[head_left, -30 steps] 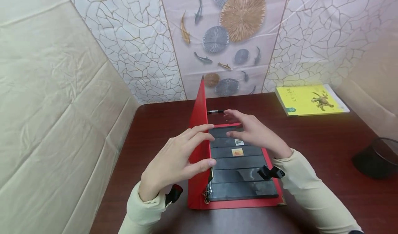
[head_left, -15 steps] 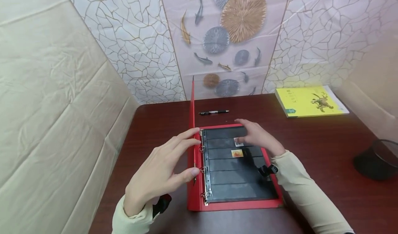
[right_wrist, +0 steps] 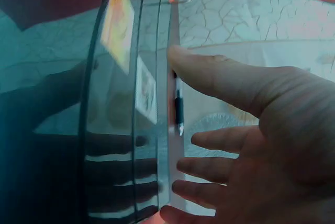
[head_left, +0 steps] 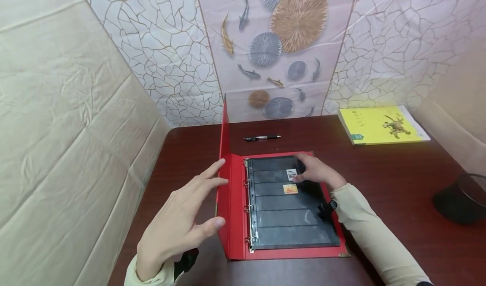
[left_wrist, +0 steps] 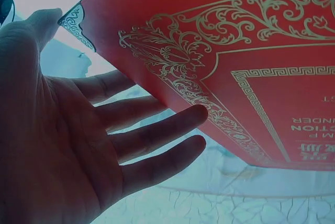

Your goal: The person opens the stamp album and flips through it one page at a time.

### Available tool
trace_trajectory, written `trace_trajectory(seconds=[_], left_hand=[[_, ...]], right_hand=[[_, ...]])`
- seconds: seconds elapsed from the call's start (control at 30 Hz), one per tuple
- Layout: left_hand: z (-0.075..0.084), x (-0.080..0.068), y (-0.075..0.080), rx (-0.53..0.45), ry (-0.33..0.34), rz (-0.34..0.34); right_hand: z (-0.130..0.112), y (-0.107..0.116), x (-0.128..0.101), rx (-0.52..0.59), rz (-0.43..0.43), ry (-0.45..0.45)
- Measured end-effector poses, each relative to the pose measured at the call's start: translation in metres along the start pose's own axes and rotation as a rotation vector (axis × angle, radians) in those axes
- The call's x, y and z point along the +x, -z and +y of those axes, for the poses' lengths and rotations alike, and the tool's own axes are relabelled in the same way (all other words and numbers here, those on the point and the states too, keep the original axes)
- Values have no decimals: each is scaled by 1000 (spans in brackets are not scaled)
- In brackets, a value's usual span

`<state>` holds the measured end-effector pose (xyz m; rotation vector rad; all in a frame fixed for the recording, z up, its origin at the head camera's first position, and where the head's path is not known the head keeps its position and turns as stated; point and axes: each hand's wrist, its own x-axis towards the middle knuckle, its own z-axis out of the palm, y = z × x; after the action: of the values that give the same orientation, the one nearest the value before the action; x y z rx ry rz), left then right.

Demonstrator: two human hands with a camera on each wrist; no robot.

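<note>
A red ring-bound stamp album (head_left: pixel 236 206) lies open on the table, its front cover (left_wrist: pixel 251 35) standing nearly upright and leaning left. My left hand (head_left: pixel 178 222) is at the cover's free edge, thumb and fingers spread and loosely straight; in the left wrist view they sit around the edge near its metal corner, with some fingers behind the cover. Over the upper right of the black pocket page (head_left: pixel 288 216) is my right hand (head_left: pixel 317 171), fingers extended and holding nothing. Near its thumb, the page shows a whitish stamp (head_left: pixel 291 174) and a yellow-orange stamp (head_left: pixel 290 189).
Behind the album lies a black pen (head_left: pixel 262 138). A yellow book (head_left: pixel 383 125) rests at the back right of the dark wooden table (head_left: pixel 383 172). To the far right stands a black mesh container (head_left: pixel 459 199). Patterned cloth walls enclose the back and sides.
The cover has swung left, away from the page, with my left hand moving left and down along with it. My right hand has shifted slightly right and nearer me, uncovering the pen.
</note>
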<state>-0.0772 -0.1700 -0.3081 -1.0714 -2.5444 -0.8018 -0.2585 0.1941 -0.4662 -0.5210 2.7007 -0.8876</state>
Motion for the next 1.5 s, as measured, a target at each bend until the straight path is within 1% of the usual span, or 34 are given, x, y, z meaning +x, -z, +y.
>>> trace_trajectory(seconds=[0.13,0.27,0.37,0.43,0.6,0.73,0.87,0.97,1.03,1.2,1.27,1.43,1.5], left_hand=[[-2,-8,2,-13,33,17],[-5,-16,6,-1,64,50],[-8,-22,10,21,82,81],[-10,-27,12,28,89,99],[-14,-39,19,11,121,128],[-15,-46,24,8,154,145],[-14,-52,26,52,208,168],[-15,-57,26,73,262,180],[-17,-61,27,79,290,184],[-26,-71,30,128,348,205],[-30,-76,32,157,382,209],[-38,-90,34,210,492,183],[-43,-95,33,225,521,172]], right_hand=[[11,-1,-1,-13,-25,-32],[14,-1,-2,-20,-34,-34],[14,-2,-2,-26,-34,-25],[13,-3,-1,-31,-32,-35],[9,-4,-1,-17,-36,-86],[9,-4,-1,-29,-47,-123],[11,-3,-1,-50,-53,-152],[14,-2,-2,-69,-53,-153],[15,-2,-4,-82,-52,-149],[17,-1,-6,-102,-28,-135],[16,-1,-7,-108,-16,-123],[15,-2,-7,-117,-5,-93],[15,-1,-7,-127,2,-84]])
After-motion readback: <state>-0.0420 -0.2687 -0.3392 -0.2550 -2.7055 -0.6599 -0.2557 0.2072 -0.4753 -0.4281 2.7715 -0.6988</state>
